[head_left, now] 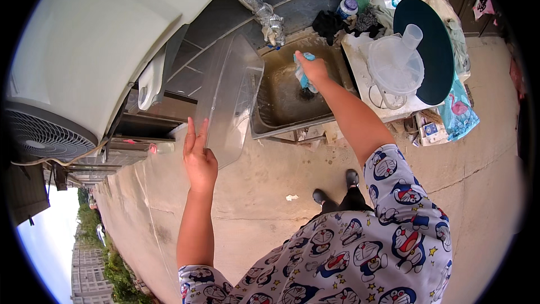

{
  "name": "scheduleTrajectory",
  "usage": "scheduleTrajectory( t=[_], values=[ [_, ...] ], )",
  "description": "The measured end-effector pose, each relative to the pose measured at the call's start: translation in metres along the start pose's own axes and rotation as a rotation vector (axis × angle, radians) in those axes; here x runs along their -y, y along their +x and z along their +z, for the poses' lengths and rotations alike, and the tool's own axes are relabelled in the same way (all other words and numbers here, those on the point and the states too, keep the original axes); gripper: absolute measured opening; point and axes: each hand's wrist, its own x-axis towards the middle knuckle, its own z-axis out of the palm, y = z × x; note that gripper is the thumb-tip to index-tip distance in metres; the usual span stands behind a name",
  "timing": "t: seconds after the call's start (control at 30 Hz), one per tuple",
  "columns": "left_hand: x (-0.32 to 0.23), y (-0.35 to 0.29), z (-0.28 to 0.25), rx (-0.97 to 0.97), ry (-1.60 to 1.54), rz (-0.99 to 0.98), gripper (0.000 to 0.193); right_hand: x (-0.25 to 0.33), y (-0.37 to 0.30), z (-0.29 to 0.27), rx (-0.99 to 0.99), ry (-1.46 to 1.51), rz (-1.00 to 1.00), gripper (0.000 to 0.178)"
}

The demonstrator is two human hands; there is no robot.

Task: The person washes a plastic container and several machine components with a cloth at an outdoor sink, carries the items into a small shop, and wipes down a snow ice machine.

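My left hand [200, 163] grips the edge of a large clear plastic box [224, 98], with two fingers stretched along its wall. The box is tilted on its side, at the left of a metal sink [275, 114]. Over the sink, my right hand [315, 70] is closed round a crumpled blue and white cloth [304, 79]. The cloth hangs above the dark drain and is apart from the box. Part of the cloth is hidden by my fingers.
Right of the sink, a ledge holds a translucent lidded tub [394, 66], a dark round disc [426, 50] and dark cloths [329, 25]. A foil-wrapped pipe [256, 7] comes down behind the sink. At the left hangs a white outdoor unit with a fan [50, 132].
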Motion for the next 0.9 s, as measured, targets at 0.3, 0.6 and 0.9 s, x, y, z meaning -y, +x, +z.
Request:
scheduleTrajectory(
  t=[0.3,0.6,0.9],
  values=[
    [0.003,-0.026,0.004,-0.121,0.075,0.075,0.067,0.033,-0.007,0.023,-0.129,-0.089,-0.12,0.043],
    [0.013,-0.044,-0.009,-0.205,0.076,0.052,0.063,0.014,-0.004,0.018,-0.141,-0.19,-0.152,0.049],
    [0.022,-0.051,-0.009,-0.238,0.089,0.036,0.064,0.031,-0.018,0.01,0.491,0.369,0.075,0.046]
  ],
)
